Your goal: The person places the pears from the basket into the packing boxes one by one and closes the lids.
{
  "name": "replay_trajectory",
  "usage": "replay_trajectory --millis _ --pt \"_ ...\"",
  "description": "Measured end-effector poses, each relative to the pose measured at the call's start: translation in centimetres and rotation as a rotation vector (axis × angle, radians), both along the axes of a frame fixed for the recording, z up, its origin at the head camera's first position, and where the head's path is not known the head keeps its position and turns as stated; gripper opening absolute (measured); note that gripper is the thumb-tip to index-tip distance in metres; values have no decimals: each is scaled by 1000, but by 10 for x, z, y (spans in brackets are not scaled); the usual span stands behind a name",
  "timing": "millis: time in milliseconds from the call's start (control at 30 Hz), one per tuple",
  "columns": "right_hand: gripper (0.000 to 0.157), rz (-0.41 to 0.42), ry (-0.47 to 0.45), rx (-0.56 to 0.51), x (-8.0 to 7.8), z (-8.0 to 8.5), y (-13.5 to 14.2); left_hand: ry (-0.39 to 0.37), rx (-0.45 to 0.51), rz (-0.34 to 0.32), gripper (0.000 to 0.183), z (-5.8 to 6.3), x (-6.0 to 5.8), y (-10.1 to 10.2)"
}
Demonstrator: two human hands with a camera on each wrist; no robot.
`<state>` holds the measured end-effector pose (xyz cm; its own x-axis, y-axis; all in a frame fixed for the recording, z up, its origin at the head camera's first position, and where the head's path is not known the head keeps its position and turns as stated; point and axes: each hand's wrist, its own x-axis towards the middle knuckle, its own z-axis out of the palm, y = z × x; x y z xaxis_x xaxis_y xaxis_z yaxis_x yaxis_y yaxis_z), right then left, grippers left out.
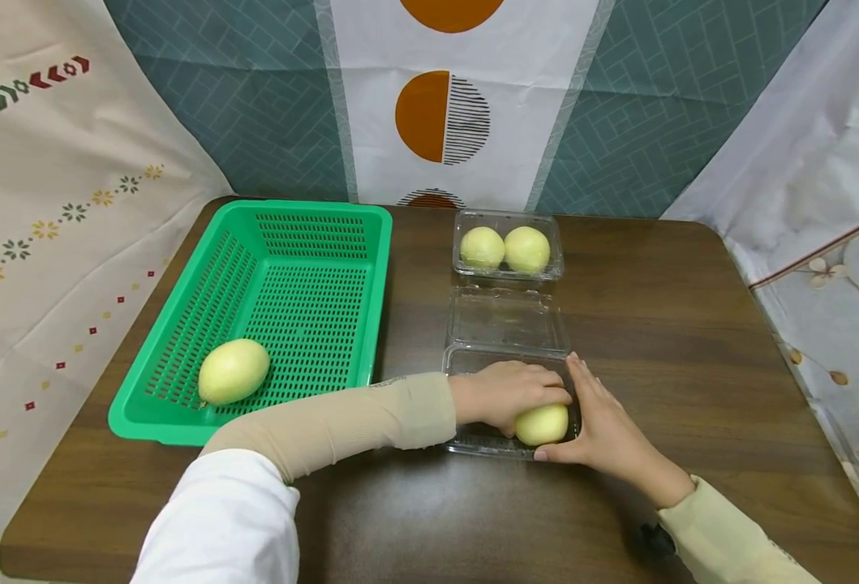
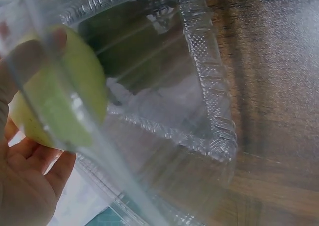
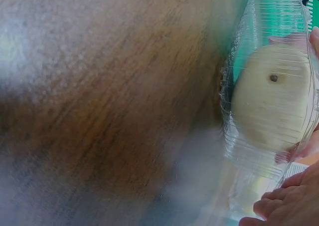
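In the head view my left hand (image 1: 513,393) grips a pale yellow fruit (image 1: 543,425), its fingers curled over the top. The fruit sits at the right end of a clear plastic clamshell box (image 1: 483,444) on the table. The box's hinged lid (image 1: 505,318) lies open behind it. My right hand (image 1: 612,430) spreads along the box's right side, thumb by the near edge and straight fingers towards the far corner. Through the box wall, the right wrist view shows the fruit (image 3: 271,99) with a small dark spot. The fruit (image 2: 82,91) also shows beside my left fingers.
Behind the lid stands another clear box (image 1: 508,215) with two pale yellow fruits (image 1: 527,249) inside. To the left, a green slotted basket (image 1: 381,308) holds one pale yellow fruit (image 1: 234,371). All stand on a brown wooden table (image 1: 663,324) with patterned cloth (image 1: 268,97) behind.
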<state>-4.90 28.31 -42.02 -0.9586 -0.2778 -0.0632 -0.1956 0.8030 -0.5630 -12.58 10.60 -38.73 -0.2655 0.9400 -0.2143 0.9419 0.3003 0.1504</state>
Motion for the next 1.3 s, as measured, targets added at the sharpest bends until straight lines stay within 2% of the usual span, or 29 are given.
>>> replay_trajectory --millis 267,800,1100,1300 --pt "129 5 -16 3 0 0 0 -33 9 12 91 1 -1 -3" --pt "130 8 3 2 -1 0 0 -95 58 31 96 7 -3 -14" --pt "130 12 16 21 -2 0 1 -150 108 61 89 12 -5 -19" --pt "130 13 8 23 -2 0 1 -134 113 88 82 21 -5 -23"
